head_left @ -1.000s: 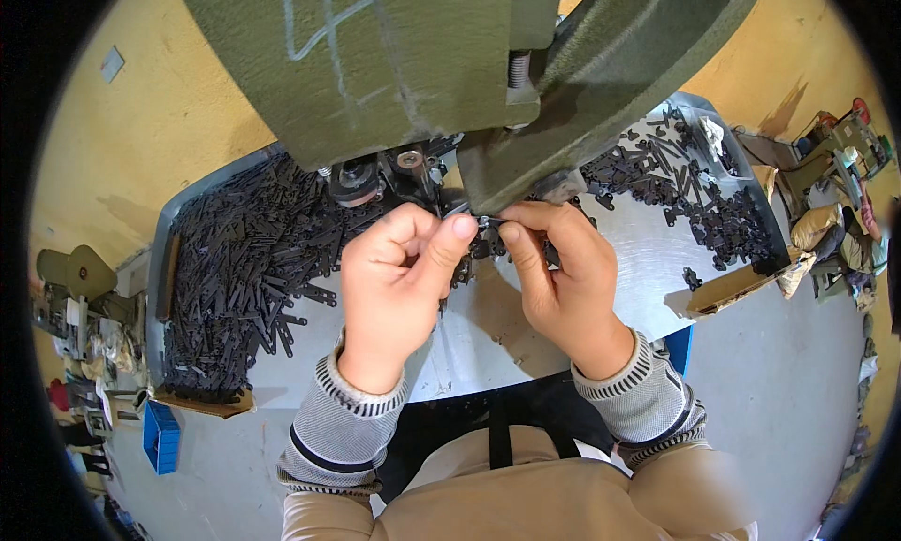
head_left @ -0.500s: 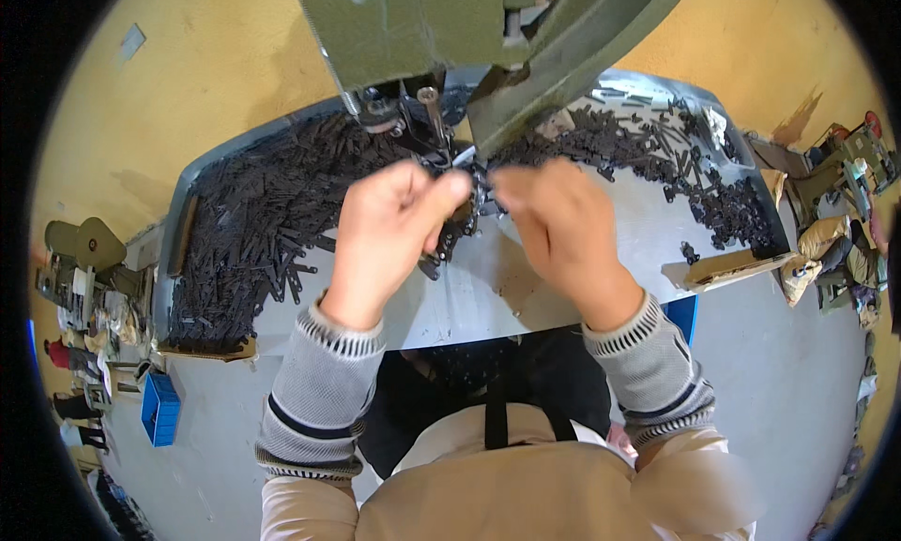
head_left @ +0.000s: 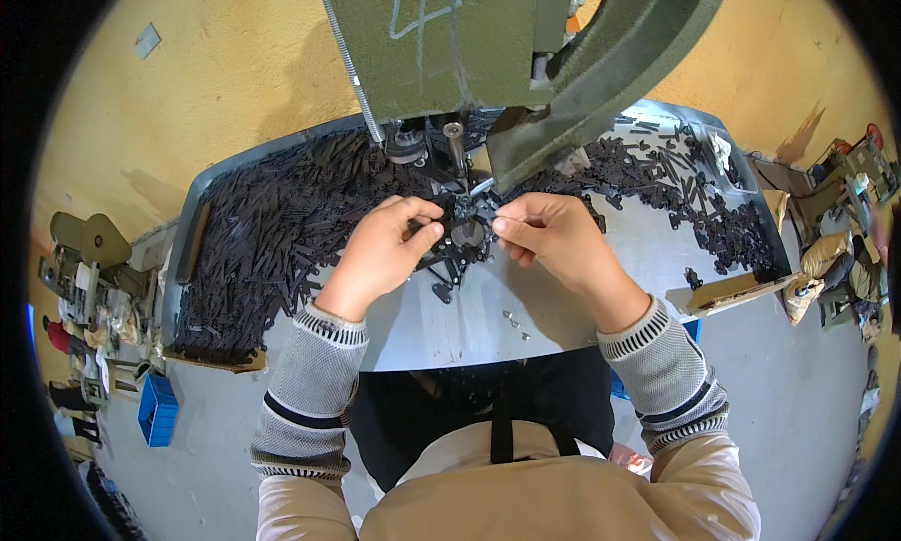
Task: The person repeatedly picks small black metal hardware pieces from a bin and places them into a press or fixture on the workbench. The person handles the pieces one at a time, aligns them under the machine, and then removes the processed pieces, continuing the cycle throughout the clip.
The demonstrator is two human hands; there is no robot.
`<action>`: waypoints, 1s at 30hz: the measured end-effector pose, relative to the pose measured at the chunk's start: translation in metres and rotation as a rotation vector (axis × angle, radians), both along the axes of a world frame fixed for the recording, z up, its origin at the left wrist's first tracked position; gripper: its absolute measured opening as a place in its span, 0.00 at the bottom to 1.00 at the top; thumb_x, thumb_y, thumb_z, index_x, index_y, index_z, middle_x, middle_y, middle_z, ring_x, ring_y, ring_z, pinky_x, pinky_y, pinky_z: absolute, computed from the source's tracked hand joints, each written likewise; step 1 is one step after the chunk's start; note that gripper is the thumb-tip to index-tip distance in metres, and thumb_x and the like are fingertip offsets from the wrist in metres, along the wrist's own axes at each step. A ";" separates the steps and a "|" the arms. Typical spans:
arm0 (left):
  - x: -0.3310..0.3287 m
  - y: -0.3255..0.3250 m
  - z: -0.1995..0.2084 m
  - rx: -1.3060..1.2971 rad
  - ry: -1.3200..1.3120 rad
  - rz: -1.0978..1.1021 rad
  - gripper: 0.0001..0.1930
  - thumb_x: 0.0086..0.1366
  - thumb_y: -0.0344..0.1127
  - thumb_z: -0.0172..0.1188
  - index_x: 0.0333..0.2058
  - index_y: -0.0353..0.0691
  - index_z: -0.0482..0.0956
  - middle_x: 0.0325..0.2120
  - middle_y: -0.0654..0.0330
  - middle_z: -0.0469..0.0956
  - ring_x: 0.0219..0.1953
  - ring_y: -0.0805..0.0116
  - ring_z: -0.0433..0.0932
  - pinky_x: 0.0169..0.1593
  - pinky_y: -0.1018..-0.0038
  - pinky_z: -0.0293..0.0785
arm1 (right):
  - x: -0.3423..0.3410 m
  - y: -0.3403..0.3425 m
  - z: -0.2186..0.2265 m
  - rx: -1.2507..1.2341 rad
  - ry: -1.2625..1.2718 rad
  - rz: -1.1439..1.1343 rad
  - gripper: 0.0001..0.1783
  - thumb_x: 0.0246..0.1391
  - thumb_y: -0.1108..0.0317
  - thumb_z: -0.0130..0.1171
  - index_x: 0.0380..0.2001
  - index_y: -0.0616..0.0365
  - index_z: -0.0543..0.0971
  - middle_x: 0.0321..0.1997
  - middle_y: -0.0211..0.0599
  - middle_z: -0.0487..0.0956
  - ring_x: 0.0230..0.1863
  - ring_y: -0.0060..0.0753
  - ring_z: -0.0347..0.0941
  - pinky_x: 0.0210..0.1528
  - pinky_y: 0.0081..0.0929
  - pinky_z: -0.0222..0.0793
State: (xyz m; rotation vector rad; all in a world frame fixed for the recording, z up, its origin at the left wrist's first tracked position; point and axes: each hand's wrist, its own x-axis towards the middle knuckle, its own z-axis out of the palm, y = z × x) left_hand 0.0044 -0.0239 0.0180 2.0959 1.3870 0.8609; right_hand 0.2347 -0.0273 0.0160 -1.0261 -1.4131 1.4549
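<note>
Under the head of a green riveting-type machine [head_left: 441, 62], both hands work close to its lower tool. My left hand [head_left: 385, 250] is closed in a pinch of thumb and forefinger, its tips against dark parts; what it holds is hard to make out. On the other side my right hand [head_left: 563, 245] pinches at the end of a small black part [head_left: 483, 211] beside the tool. A vertical metal punch [head_left: 455, 147] stands above the gap between the hands. More black pieces [head_left: 443, 290] lie just below, near the left fingertips.
A grey worktable [head_left: 422, 349] carries a large heap of black strips [head_left: 253, 222] at left and smaller black parts [head_left: 732, 217] at right. Several tiny shiny pieces [head_left: 514, 323] lie near its front. A blue crate [head_left: 158, 410] stands on the floor, left; a cardboard piece [head_left: 741, 292] lies at right.
The whole view has shifted slightly, with the machine and table lower in it. My right hand has turned to a clear pinch beside the tool; tiny shiny pieces on the table now show.
</note>
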 end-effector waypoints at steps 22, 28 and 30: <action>-0.007 0.019 -0.020 -0.694 -0.697 0.027 0.03 0.62 0.28 0.58 0.31 0.36 0.75 0.20 0.60 0.78 0.16 0.83 0.69 0.19 0.89 0.61 | 0.025 0.019 -0.008 0.327 -0.631 -0.244 0.12 0.51 0.65 0.59 0.27 0.64 0.82 0.18 0.45 0.76 0.18 0.39 0.73 0.24 0.28 0.68; -0.007 0.020 -0.019 -0.674 -0.694 0.026 0.03 0.62 0.29 0.59 0.31 0.37 0.74 0.21 0.59 0.78 0.16 0.83 0.69 0.19 0.88 0.62 | 0.038 0.015 -0.009 0.564 -0.648 -0.071 0.06 0.46 0.75 0.60 0.30 0.61 0.82 0.31 0.41 0.79 0.31 0.44 0.75 0.34 0.30 0.71; -0.007 0.020 -0.021 -0.670 -0.701 0.017 0.03 0.62 0.29 0.59 0.31 0.37 0.75 0.20 0.59 0.78 0.16 0.82 0.69 0.19 0.88 0.62 | 0.033 0.018 -0.015 0.752 -0.752 -0.008 0.06 0.44 0.74 0.60 0.30 0.58 0.82 0.31 0.38 0.79 0.35 0.44 0.74 0.38 0.34 0.72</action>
